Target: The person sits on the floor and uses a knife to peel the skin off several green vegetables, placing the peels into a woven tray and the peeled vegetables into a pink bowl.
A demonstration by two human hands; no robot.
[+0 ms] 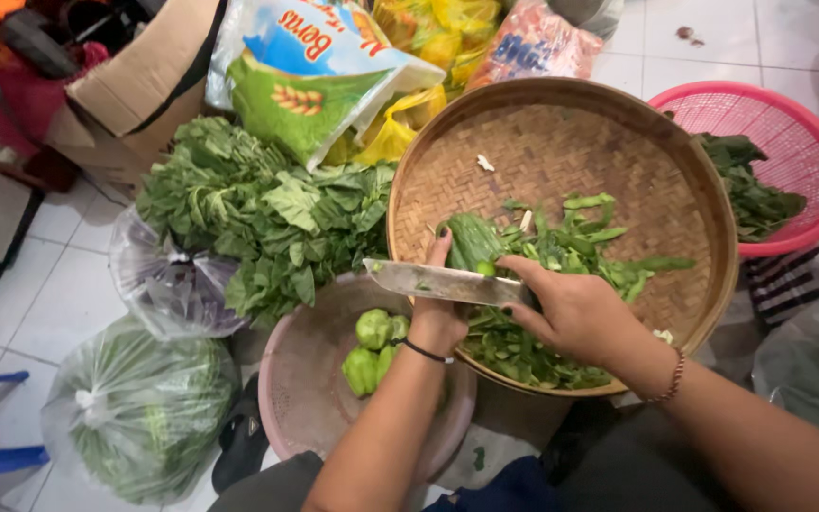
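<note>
The left hand (436, 318) grips a green gourd (472, 242) over the woven tray (561, 133); the right hand (575, 313), fingers wrapped round a knife (443, 283), slices it; green strips (580, 248) already lie piled from centre to 6 o'clock; several gourds (372, 349) wait uncut in the pink basin (300, 398) at 8 o'clock

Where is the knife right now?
In the head view the knife sits centre frame, held by the right hand over the near-left rim of the woven tray, blade against the green vegetable in the left hand.

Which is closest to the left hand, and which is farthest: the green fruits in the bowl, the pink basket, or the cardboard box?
From the left hand:
1. Green fruits, just left of it in the bowl.
2. Cardboard box, far off at upper left.
3. Pink basket, far off at upper right. The last two are nearly equal.
</note>
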